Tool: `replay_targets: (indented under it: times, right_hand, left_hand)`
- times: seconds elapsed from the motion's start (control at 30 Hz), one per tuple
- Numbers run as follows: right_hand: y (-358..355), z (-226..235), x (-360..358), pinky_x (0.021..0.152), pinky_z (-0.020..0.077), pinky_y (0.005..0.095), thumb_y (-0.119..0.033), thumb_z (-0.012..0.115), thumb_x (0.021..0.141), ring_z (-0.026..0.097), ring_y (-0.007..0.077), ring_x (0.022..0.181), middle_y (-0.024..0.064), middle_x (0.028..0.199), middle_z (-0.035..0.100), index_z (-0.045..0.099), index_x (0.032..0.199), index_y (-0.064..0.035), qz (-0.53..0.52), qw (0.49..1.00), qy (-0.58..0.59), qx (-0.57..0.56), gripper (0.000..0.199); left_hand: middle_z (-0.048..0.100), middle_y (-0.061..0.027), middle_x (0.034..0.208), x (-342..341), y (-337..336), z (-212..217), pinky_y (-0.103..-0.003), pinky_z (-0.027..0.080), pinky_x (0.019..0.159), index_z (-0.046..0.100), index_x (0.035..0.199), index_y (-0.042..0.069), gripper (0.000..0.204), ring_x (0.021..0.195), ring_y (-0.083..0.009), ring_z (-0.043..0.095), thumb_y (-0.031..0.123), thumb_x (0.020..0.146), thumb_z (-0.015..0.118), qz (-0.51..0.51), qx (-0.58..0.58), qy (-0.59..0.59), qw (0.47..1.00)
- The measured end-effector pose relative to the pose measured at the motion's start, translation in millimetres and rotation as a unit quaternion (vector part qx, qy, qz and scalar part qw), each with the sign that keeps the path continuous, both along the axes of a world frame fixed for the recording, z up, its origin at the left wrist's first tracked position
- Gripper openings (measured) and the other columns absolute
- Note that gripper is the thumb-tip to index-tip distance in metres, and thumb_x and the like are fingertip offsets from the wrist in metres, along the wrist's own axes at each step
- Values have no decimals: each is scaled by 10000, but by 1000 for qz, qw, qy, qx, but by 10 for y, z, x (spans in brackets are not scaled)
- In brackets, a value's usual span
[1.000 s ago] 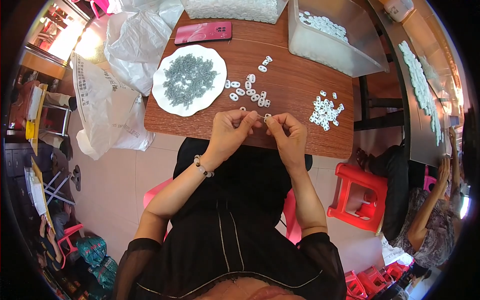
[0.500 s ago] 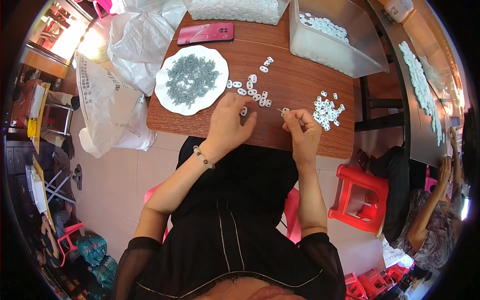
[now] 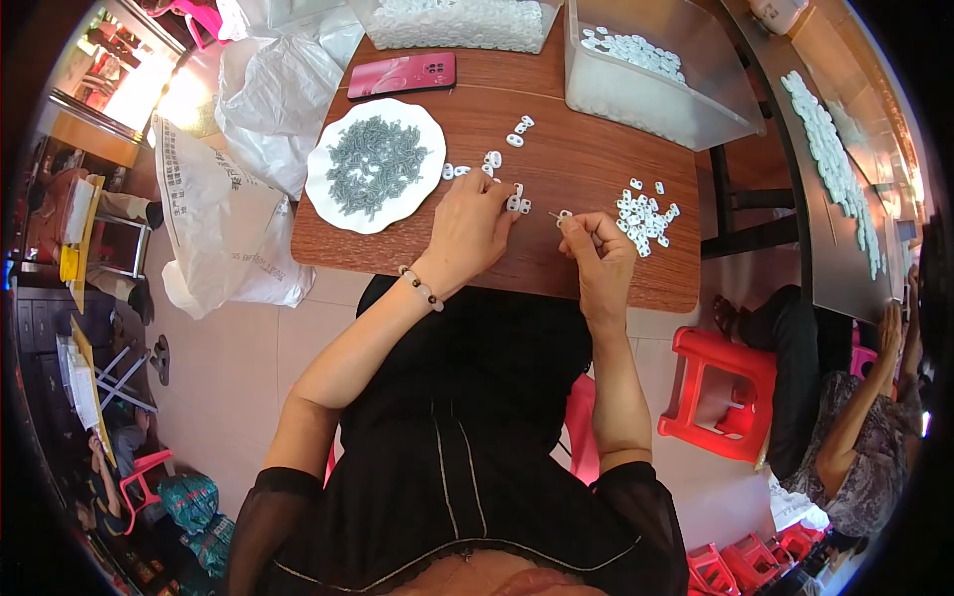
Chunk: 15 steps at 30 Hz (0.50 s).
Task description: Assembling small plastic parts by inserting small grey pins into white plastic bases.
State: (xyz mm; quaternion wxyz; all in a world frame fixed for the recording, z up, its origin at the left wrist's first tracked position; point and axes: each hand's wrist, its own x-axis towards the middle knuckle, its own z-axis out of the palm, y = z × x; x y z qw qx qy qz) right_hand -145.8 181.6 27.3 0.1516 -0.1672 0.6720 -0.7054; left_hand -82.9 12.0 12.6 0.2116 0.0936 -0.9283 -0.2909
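right hand [image 3: 604, 250], in the head view, pinches a small white piece [image 3: 564, 216] over the table [image 3: 586, 159] between thumb and finger, seemingly so its far end is free; left hand [image 3: 469, 221] is bent over loose white pieces [image 3: 518, 202], and i cannot tell if it grips one; wavy plate [image 3: 417, 202] at left perhaps stops tiny grey parts [image 3: 378, 164] from scattering, a white pile [image 3: 641, 221] lies at right

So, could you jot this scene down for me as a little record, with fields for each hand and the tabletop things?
Left hand: at loose white pieces; grip hidden
Right hand: pinching a small white piece
Plate: white, wavy-rimmed, holding grey pieces
Phone: pinkish red, beyond the plate
White pile: to the right of the right hand
Right-hand bin: translucent, more white pieces inside
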Motion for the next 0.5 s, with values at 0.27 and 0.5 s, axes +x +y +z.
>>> replay_targets:
  times: [0.27,0.5]
  right_hand:
    - [-11,-42,-15,586,403,169,-100,652,900,535,23,637,-7,705,619,647,838,-2,0,1000,-1,-14,117]
    - [-23,-97,-20,579,398,170,-118,654,900,529,20,633,-9,699,619,647,842,1,6,1000,3,-12,133]
  left_hand:
    - [558,-127,923,22,6,7,-413,490,728,660,998,43,213,877,-328,580,71,788,683,-5,16,-8,1000]
    - [572,-116,845,98,35,-28,-374,476,688,653,964,50,171,800,-293,587,66,796,685,-27,36,21,999]
